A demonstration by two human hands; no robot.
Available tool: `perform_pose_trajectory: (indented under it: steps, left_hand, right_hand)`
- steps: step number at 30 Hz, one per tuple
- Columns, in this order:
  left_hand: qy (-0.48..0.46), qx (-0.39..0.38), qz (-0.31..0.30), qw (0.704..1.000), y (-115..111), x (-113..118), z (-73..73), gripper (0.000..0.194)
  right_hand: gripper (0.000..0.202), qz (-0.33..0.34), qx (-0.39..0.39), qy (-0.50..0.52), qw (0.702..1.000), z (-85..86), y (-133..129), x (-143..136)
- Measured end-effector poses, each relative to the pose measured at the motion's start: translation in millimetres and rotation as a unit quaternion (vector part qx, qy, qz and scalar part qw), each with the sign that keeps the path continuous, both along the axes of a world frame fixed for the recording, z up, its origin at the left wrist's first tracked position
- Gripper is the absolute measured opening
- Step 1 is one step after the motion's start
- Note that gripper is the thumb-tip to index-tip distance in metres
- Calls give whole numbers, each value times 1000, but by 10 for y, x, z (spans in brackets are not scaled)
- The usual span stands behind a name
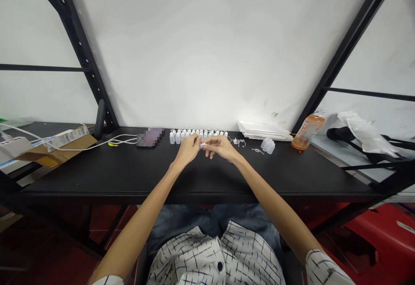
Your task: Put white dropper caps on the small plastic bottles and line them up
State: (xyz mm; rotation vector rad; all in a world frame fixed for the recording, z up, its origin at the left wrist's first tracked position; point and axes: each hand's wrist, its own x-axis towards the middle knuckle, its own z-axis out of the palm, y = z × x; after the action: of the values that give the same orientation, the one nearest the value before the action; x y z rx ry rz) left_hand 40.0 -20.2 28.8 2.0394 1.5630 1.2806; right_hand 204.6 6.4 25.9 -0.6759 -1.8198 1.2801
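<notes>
My left hand [189,147] and my right hand [221,147] meet over the middle of the black table. Between their fingertips is a small white item [201,146], mostly covered by the fingers, so its shape cannot be made out. Both hands are closed in a pinch around it. Just behind them stand rows of small white capped bottles [172,137], partly hidden by the hands. White string-like pieces [238,141] lie to the right of the bottles. Further right is a small cluster of translucent bottles [268,145].
A dark phone-like object [150,137] with a white cable [125,141] lies left. Flat white sheets [264,130] are stacked against the wall. An orange drink bottle [308,130] stands at right. A cardboard box [68,147] is far left; a red stool [385,242] sits below right.
</notes>
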Motion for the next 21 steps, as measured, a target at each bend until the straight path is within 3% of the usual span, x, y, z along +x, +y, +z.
perform_pose_trajectory:
  steps: [7, 12, 17, 21]
  left_hand:
    - [6, 7, -3, 1000, 3, -5, 2, 32]
    - [-24, -11, -11, 1000, 25, -21, -9, 31]
    - [0, -1, -11, 1000, 0, 3, -7, 33]
    - [21, 7, -1, 1000, -12, 12, 6, 32]
  right_hand:
    - [61, -23, -28, -51, 998, -129, 57, -100]
    - [49, -45, 47, -4, 998, -89, 32, -95]
    - [50, -19, 46, -34, 998, -109, 24, -83]
    - [55, -45, 58, -63, 995, -163, 42, -88]
